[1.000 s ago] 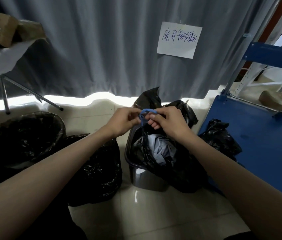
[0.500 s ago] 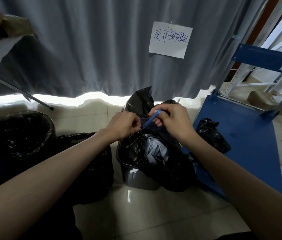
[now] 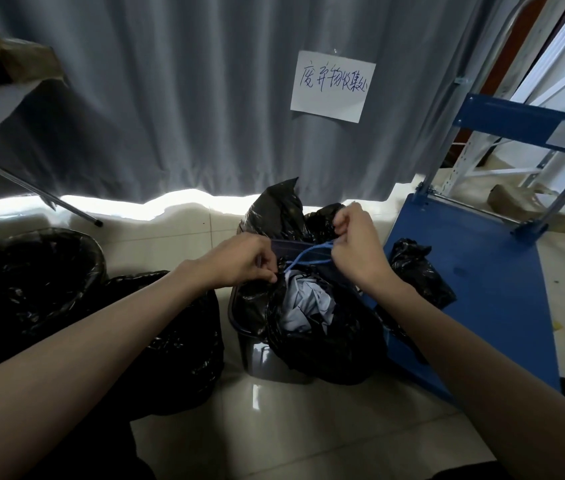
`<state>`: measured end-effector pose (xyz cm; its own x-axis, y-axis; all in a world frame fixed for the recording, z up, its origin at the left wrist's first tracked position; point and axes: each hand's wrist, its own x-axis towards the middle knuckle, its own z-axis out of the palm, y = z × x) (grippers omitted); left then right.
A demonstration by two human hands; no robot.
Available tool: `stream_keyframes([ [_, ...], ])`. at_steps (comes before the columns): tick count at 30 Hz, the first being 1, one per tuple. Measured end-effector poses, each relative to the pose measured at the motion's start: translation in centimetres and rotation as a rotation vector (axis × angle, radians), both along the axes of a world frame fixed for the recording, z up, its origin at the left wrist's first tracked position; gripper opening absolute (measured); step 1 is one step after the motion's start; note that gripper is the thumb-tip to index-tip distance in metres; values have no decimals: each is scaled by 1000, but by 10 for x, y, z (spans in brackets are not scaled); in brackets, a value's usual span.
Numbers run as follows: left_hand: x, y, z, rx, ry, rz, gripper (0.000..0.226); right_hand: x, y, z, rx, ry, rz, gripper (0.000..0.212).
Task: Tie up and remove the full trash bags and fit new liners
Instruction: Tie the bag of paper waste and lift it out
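Observation:
A small dark bin (image 3: 257, 362) stands on the tiled floor, lined with a black trash bag (image 3: 322, 344) that holds pale crumpled paper (image 3: 305, 306). A blue drawstring (image 3: 305, 259) stretches across the bag's mouth. My left hand (image 3: 243, 259) pinches the string's left end at the bag's rim. My right hand (image 3: 357, 247) grips its other end, pulled up and to the right, over the bag's back edge.
A larger bin with a black liner (image 3: 28, 271) stands at the left, with a full black bag (image 3: 170, 341) beside it. A blue platform cart (image 3: 482, 296) lies to the right with a small black bag (image 3: 416, 271) on it. A grey curtain (image 3: 187, 98) hangs behind.
My hands have moved apart, and the blue drawstring is drawn out longer between them. My right hand has risen to the right. The view has shifted slightly.

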<state>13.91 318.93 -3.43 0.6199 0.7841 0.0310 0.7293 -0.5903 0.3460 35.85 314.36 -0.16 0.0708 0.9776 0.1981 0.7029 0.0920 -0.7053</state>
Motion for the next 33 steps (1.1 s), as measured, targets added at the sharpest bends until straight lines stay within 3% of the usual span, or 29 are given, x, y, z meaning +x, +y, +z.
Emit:
stream_keyframes([
  [2, 4, -3, 2, 43, 21, -4, 11, -6, -6, 5, 132, -146, 132, 54],
  [4, 7, -5, 6, 71, 12, -4, 11, -14, -11, 10, 173, -291, 271, 53],
  [7, 9, -8, 10, 98, 19, -5, 18, -25, -14, 7, 97, -441, 394, 34],
  [10, 9, -11, 11, 107, 31, -23, 13, -27, -13, -8, -4, -560, 422, 40],
  [12, 6, -13, 13, 109, 25, -32, 10, -27, -12, -14, -38, -550, 415, 36],
  [16, -1, -13, 13, 122, 16, -23, 10, -27, -14, -16, -60, -519, 384, 9],
  [19, -5, -14, 13, 129, 45, -25, 13, -29, -14, -12, -41, -492, 373, 18],
  [24, -17, -12, 4, 203, 301, 75, 6, -32, -11, 0, 27, -456, 327, 19],
  [28, -27, -8, -6, 158, 457, 179, 21, -28, -6, 13, 88, -337, 209, 14],
  [30, -29, -5, -4, 139, 332, 219, 19, -24, -6, 15, 114, -280, 192, 12],
  [33, -21, -5, 13, 38, -125, 225, 29, -21, -6, 11, 108, -280, 215, 9],
])
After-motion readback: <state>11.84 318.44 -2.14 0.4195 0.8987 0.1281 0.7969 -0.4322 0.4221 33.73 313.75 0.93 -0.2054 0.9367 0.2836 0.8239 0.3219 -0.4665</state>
